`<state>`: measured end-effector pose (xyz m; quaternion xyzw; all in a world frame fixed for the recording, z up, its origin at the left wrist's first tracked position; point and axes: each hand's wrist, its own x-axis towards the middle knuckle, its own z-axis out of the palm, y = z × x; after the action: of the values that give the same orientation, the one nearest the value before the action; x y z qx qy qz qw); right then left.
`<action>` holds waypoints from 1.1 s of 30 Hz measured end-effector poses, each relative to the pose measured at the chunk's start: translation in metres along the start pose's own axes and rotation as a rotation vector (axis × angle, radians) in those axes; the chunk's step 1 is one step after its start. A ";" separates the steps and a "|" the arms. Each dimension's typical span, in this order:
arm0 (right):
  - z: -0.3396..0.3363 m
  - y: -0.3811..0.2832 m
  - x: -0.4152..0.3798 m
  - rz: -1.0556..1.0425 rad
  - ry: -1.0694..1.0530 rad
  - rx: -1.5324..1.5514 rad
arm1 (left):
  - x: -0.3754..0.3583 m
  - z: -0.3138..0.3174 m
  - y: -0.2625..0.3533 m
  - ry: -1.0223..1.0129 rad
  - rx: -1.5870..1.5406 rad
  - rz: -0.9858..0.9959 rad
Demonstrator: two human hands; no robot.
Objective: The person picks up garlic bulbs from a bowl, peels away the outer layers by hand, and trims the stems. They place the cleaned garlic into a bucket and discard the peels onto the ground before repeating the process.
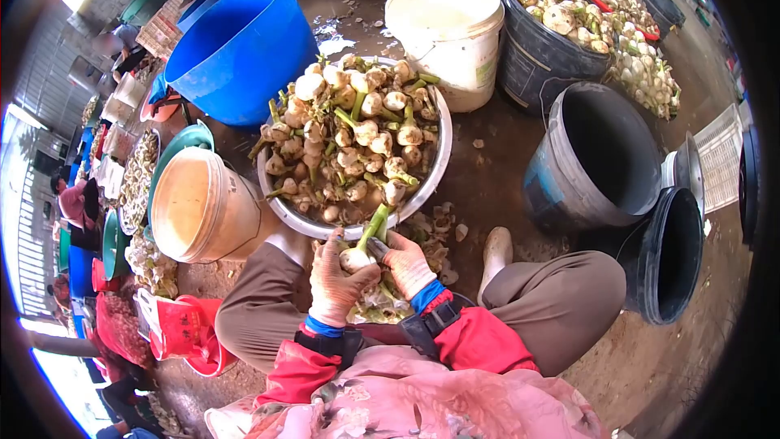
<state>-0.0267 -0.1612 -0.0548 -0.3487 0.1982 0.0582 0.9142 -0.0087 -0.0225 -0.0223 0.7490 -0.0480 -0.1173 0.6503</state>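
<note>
Between my two hands, just in front of the basin, is a garlic bulb (355, 260) with a thick green stem pointing up and away. My left hand (335, 280) is closed around the bulb's left side. From the right, my right hand (405, 263) pinches the same garlic where stem and bulb meet. A dark patch shows at the right thumb; I cannot make out what it is. Beyond my hands, a wide metal basin (445, 142) is heaped with soiled garlic bulbs (349, 134) on short stems. Peeled leaves and skins (380, 307) lie below my hands, between my legs.
A blue tub (244, 49) and white bucket (445, 41) stand behind the basin, a pale bucket (203, 205) to its left. At right are a dark bucket (597, 154), a black bucket (670, 256) and a garlic-filled bucket (536, 65). Other people sit far left.
</note>
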 end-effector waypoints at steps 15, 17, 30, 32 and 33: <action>0.006 -0.023 -0.007 0.060 -0.201 -0.272 | 0.013 -0.022 0.040 -0.185 0.215 -0.222; 0.012 -0.026 -0.012 -0.014 -0.126 -0.229 | 0.012 -0.019 0.037 -0.143 0.097 -0.316; -0.006 -0.056 -0.020 -0.060 -0.422 -0.191 | 0.032 -0.023 0.011 0.277 -0.766 -0.436; -0.007 -0.071 -0.022 -0.158 -0.287 0.149 | 0.029 -0.033 -0.009 0.297 -0.802 -0.458; -0.013 -0.072 -0.019 -0.250 -0.266 0.305 | 0.028 -0.036 -0.017 0.300 -0.802 -0.460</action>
<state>-0.0304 -0.2230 -0.0123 -0.2178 0.0379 -0.0407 0.9744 0.0258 0.0084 -0.0375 0.4390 0.2619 -0.1581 0.8448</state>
